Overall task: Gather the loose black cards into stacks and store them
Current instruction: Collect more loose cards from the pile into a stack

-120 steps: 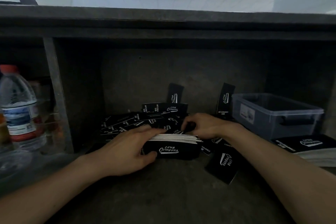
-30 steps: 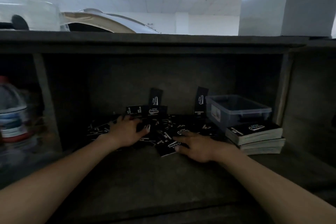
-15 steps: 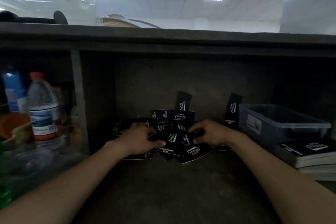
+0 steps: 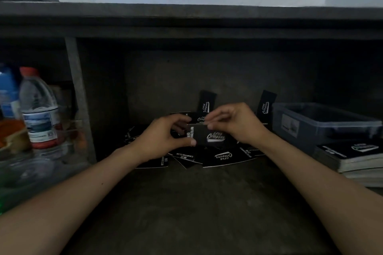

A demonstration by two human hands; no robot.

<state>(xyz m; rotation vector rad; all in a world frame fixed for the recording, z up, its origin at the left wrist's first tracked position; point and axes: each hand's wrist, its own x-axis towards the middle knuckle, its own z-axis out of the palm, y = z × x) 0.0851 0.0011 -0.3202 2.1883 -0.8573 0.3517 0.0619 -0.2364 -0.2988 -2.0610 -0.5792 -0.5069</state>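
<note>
1. A dark, worn shelf (image 4: 186, 203) is seen beneath an overhanging top.
2. Loose black cards (image 4: 222, 156) are scattered at its centre; two upright cards (image 4: 206, 102) are leaned on the back wall at 12 o'clock.
3. A clear plastic bin (image 4: 310, 124) is set at 2 o'clock, with stacked cards (image 4: 352, 157) just in front at 3 o'clock.
4. A water bottle (image 4: 39, 109) is stood at 9 o'clock, past a divider (image 4: 79, 99).

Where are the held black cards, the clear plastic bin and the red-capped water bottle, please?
held black cards (image 4: 214, 136), head view, white logo on the front card
clear plastic bin (image 4: 331, 134), head view, near side wall
red-capped water bottle (image 4: 41, 123), head view, label
</note>
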